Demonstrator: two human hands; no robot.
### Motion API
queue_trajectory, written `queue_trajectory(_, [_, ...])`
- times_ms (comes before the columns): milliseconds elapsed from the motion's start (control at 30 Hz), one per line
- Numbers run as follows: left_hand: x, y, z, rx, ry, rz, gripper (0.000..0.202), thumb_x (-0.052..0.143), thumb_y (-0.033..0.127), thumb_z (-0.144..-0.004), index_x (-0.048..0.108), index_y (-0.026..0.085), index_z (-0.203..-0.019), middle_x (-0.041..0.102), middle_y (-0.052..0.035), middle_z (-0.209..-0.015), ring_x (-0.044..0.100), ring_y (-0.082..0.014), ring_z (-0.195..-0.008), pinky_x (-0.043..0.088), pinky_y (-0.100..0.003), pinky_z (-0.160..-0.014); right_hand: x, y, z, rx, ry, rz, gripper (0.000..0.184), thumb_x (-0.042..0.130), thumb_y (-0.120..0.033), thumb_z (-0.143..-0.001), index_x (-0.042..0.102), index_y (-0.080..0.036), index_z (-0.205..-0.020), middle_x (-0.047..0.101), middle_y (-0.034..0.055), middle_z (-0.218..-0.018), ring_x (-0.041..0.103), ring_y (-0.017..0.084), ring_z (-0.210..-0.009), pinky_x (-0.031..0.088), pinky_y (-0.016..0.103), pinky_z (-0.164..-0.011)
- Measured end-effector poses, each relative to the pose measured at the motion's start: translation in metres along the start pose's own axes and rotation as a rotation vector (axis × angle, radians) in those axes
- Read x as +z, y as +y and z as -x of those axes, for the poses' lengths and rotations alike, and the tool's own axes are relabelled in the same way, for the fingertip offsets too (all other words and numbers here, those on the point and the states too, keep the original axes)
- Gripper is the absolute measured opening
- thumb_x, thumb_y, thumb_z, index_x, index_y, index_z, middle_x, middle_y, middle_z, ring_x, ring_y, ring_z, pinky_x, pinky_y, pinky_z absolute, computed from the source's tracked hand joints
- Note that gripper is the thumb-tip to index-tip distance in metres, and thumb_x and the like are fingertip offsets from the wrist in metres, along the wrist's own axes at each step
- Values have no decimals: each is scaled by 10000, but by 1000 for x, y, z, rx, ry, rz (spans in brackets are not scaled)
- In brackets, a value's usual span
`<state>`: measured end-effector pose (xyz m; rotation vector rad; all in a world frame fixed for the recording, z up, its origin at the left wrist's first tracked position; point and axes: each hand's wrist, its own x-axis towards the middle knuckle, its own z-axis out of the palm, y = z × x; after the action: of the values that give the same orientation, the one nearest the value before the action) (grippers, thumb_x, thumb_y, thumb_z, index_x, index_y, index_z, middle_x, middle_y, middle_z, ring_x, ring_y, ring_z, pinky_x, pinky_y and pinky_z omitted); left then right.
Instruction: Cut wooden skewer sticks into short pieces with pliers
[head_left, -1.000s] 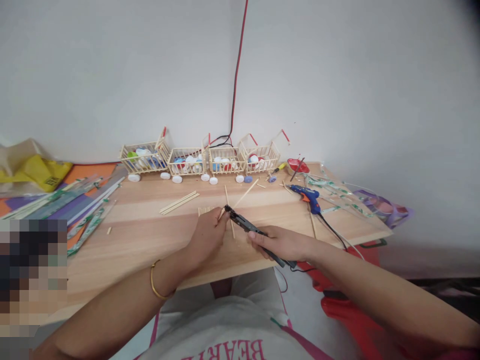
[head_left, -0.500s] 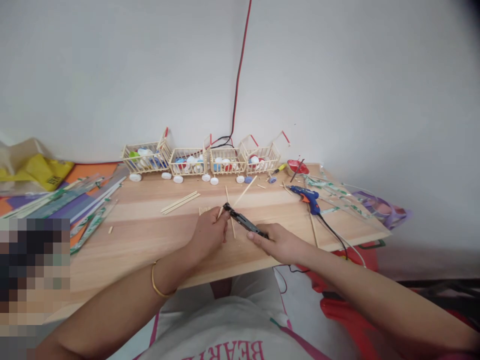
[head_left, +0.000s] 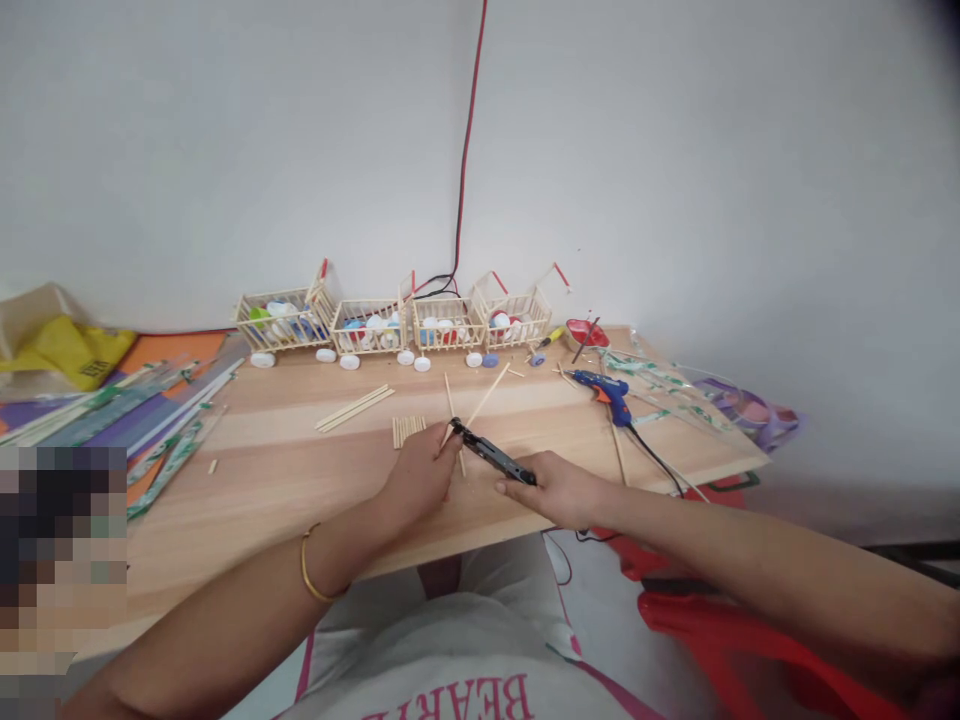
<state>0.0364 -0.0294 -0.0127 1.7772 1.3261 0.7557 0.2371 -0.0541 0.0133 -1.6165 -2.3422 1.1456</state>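
My right hand [head_left: 566, 487] is closed round the handles of dark pliers [head_left: 491, 455], whose jaws point left and away from me. My left hand [head_left: 424, 470] is closed, pinching a thin wooden stick [head_left: 489, 394] at the jaws; the stick slants up and to the right. Exactly where the jaws meet the stick is too small to tell. Another wooden stick [head_left: 449, 395] lies on the table, passing under the pliers. Just beyond my left hand is a row of short cut sticks [head_left: 407, 432], side by side. Further left lie several longer sticks [head_left: 355, 407].
Small stick-built carts [head_left: 375, 327] with bottle-cap wheels line the wall. A blue glue gun [head_left: 607, 392] with a cord lies at right, near a red dish [head_left: 587, 332]. Plastic-wrapped sticks [head_left: 176, 455] and a yellow bag [head_left: 71, 350] are at left on the wooden table [head_left: 277, 490].
The view has shifted slightly. My left hand sits a little lower relative to the short sticks, showing more of their row. Both hands keep their grips on the stick and the pliers.
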Motion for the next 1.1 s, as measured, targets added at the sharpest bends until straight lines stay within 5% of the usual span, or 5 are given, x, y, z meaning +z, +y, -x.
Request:
queue_trajectory(167, [2,-3,-1,94,12,-85,290,326,320,-888,552,180,-775,624,-38,-765,557,-183,-731,394,-278,-674,0,1,2,15,24,-18,370,434,-501,-822,478,-166,-671,404,-26,-570,370,99,-529,304,217,-502])
queue_trajectory(333, [2,-5,-5,105,-9,-96,270,339,310,-883,545,180,-766,610,-30,-739,550,-176,-710,389,-273,-664,0,3,2,148,-115,-219,417,397,-589,-814,430,-188,-705,347,-57,-505,344,84,-428,285,210,-425])
queue_trajectory(567, [-2,-5,-8,33,33,-72,271,353,328,-874,512,179,-714,563,-4,-663,520,-157,-658,364,-253,-606,-4,-6,-4,33,15,-68,392,450,-547,-817,528,-166,-763,483,-11,-611,428,103,-555,322,209,-504])
queue_trajectory(767, [-5,-6,-10,76,71,-228,292,335,328,-899,494,183,-701,544,-3,-636,513,-157,-623,349,-259,-590,-4,-5,-7,111,-218,-482,524,373,-678,-799,462,-169,-713,452,-29,-543,420,83,-465,352,199,-455])
queue_trajectory(1100, [-15,-5,-7,229,115,-753,172,362,154,-869,522,189,-923,614,-52,-852,592,-204,-738,371,-283,-596,-12,-27,4,288,-305,-928,441,498,-590,-799,524,-152,-833,479,-16,-637,462,82,-557,404,188,-498])
